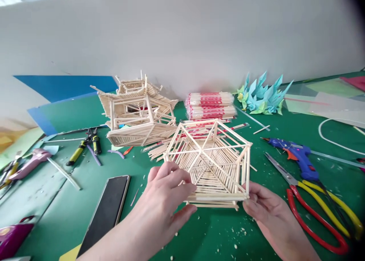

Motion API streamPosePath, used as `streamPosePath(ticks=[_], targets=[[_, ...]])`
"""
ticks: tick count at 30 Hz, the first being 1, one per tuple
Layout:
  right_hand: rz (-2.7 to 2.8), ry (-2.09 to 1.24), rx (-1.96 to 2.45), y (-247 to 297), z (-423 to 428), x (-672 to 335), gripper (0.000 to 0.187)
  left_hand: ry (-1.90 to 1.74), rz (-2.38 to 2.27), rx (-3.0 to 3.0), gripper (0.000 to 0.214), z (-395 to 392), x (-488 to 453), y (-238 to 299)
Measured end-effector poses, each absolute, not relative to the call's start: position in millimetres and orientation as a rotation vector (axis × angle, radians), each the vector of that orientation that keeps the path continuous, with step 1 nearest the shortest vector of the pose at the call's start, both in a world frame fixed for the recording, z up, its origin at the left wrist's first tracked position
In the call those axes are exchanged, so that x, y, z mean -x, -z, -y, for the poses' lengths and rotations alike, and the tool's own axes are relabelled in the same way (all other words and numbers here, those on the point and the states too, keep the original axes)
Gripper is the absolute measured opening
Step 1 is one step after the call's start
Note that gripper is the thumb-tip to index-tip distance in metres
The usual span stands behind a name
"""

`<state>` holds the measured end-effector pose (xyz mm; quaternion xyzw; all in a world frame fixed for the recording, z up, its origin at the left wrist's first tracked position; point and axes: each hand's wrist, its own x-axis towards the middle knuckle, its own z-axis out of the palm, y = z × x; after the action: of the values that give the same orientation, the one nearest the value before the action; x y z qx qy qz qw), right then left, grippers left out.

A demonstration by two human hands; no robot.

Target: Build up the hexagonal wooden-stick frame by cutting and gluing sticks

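A six-sided frame built of thin wooden sticks [211, 197] is between my hands, slightly tilted, its top spokes crossing at the middle. Inside it a web-like panel of close-laid sticks [203, 177] shows. My left hand [167, 194] is curled round the near left corner, fingers over the upper edge and thumb lower down; the exact contact is partly hidden. At the near right corner, my right hand [269, 209] pinches the frame between thumb and fingers. Behind it stands a tiered stick pavilion model [142, 116].
Wrapped stick bundles [211, 105] and blue-green folded paper [264, 95] stand by the wall. A blue glue gun [296, 152] and red-yellow scissors [296, 187] lie right. A phone [105, 211], pliers [85, 145] and pink glue gun [32, 164] lie left.
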<state>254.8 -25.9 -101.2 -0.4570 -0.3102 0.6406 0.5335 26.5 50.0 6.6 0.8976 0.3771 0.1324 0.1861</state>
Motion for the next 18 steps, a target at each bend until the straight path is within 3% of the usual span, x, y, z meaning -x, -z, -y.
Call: streamPosePath(ticks=[18], targets=[[0.724, -1.468, 1.093, 107.8, 28.9, -257.3, 0.028, -0.505, -0.985, -2.660, 0.019, -54.1, -17.3, -1.8]])
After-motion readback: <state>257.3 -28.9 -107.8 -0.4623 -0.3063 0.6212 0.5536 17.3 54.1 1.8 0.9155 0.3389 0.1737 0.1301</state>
